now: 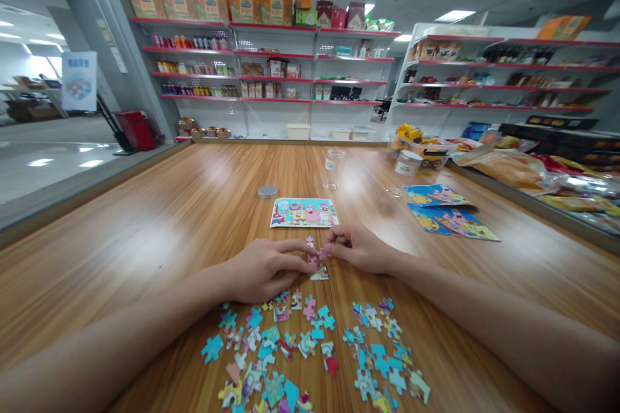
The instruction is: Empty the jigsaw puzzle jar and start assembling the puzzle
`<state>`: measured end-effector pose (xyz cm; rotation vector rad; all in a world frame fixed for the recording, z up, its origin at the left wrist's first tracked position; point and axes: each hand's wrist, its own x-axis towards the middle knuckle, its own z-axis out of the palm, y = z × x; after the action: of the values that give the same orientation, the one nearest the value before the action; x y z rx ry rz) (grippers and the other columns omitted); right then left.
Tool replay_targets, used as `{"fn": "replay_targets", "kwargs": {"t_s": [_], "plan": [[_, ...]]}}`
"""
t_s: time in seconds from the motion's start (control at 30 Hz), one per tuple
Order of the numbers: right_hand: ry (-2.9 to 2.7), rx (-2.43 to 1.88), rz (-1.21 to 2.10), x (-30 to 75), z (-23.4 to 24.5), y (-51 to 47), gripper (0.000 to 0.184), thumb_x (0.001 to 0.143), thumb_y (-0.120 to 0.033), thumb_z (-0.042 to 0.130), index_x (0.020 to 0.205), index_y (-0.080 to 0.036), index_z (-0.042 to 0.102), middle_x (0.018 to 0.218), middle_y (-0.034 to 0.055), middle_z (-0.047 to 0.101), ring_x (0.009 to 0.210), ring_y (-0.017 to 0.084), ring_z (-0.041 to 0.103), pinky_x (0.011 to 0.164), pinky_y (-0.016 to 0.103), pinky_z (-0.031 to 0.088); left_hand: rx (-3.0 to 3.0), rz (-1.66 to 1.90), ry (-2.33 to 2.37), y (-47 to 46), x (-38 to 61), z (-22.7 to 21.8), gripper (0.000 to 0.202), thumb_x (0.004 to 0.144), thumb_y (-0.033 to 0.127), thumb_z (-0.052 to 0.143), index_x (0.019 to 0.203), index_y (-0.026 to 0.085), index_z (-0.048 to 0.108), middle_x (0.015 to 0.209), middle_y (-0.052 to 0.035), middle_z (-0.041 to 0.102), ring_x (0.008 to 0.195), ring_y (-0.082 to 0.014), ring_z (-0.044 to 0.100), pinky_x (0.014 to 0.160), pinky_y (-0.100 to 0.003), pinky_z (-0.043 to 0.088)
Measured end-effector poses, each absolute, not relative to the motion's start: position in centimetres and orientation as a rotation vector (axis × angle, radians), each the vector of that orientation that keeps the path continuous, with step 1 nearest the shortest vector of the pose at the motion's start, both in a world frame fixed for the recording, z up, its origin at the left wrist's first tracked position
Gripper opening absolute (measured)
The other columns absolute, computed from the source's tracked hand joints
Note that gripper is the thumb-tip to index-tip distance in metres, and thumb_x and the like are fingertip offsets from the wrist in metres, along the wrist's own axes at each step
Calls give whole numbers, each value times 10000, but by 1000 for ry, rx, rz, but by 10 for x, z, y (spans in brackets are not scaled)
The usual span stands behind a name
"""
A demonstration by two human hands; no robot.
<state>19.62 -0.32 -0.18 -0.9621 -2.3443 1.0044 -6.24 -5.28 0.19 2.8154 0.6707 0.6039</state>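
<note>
My left hand lies over the table with its index and middle fingers stretched out onto a small strip of joined puzzle pieces. From the other side my right hand pinches a pink puzzle piece at the strip's right edge. Whether that piece is locked in, I cannot tell. Just beyond the strip is a picture card with cartoon figures. Nearer to me, many loose puzzle pieces are spread in a left group and a smaller right group of pieces.
A grey lid and a clear jar stand beyond the card. To the right are a lidded jar, blue folded cartoon sheets and a tub of yellow toys. Packaged goods lie past the table's right rim.
</note>
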Motion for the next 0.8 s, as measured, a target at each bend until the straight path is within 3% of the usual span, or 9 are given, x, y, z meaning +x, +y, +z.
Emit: {"fn": "replay_targets", "kwargs": {"t_s": [0.33, 0.8], "plan": [[-2485, -1035, 773, 192, 2, -11, 137, 873, -251, 630, 808, -133, 653, 557, -43, 479, 518, 79, 398, 519, 214, 274, 2812, 600, 681, -51, -63, 0, 316, 958, 179, 492, 1206, 253, 673, 1370, -53, 580, 1108, -212, 660, 906, -342, 565], [-2475, -1064, 639, 188, 3, -15, 136, 834, -263, 683, 783, -144, 640, 587, -23, 545, 537, 85, 453, 537, 216, 284, 2810, 597, 683, -53, -63, 2, 309, 958, 176, 505, 1209, 264, 662, 1358, -45, 588, 1071, -202, 673, 893, -334, 568]]}}
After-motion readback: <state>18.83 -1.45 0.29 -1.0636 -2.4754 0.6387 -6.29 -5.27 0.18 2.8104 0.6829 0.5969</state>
